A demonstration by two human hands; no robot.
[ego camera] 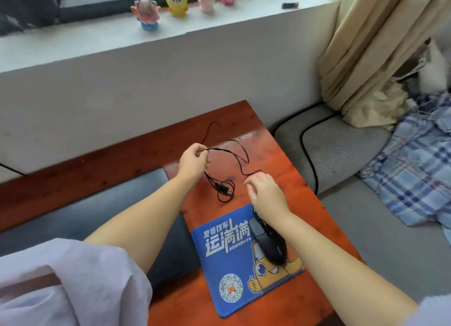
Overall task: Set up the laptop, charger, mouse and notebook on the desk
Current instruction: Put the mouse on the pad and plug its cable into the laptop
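Counted one black mouse (pixel 269 244) on one blue mouse pad (pixel 234 264) by the desk's (pixel 280 160) right edge — part-hidden beneath the right hand (pixel 267 194), fingers loosely curled, grip unclear — left hand (pixel 192 161) pinching one cable (pixel 234 152).

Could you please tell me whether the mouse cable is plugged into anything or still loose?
Loose. The USB plug of the mouse cable lies bare on the desk, and the left hand holds a loop of it.

red-brown wooden bench (pixel 273 140): blue mouse pad (pixel 234 264) at near right, black mouse (pixel 271 242) atop pad, black cable (pixel 225 191) looped beyond, dark pad (pixel 102 203) left.
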